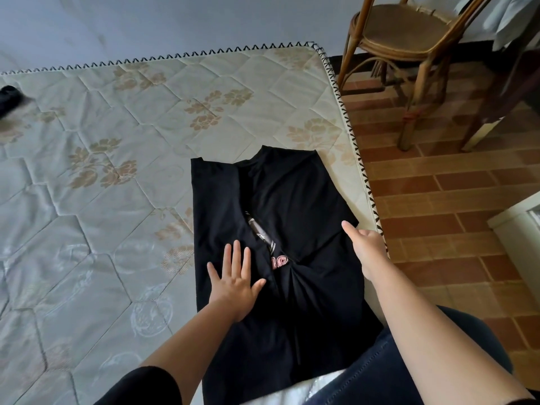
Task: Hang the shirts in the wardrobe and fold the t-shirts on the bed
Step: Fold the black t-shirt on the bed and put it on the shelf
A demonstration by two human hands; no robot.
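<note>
Head cam: the black t-shirt (292,200) lies on the mattress (117,141) by its right edge, sides already folded in, long axis running straight away from the person. The left hand (233,282) presses flat on the left panel, fingers spread. The right hand (366,249) sits at the right edge, thumb out, but I can't tell if it's gripping. The hem end's nearer both hands, so I'd guess that folds up next.

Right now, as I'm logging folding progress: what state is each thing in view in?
black t-shirt, flat on the mattress, both sides folded inward, a strip of print showing between.
left hand, flat, fingers spread, pressing on the t-shirt.
right hand, thumb on the t-shirt's right edge; fingers hidden.
mattress, quilted, carrying the t-shirt.
chair, upright on the tiled floor.
dark item, at the mattress's left edge, blurred.
</note>
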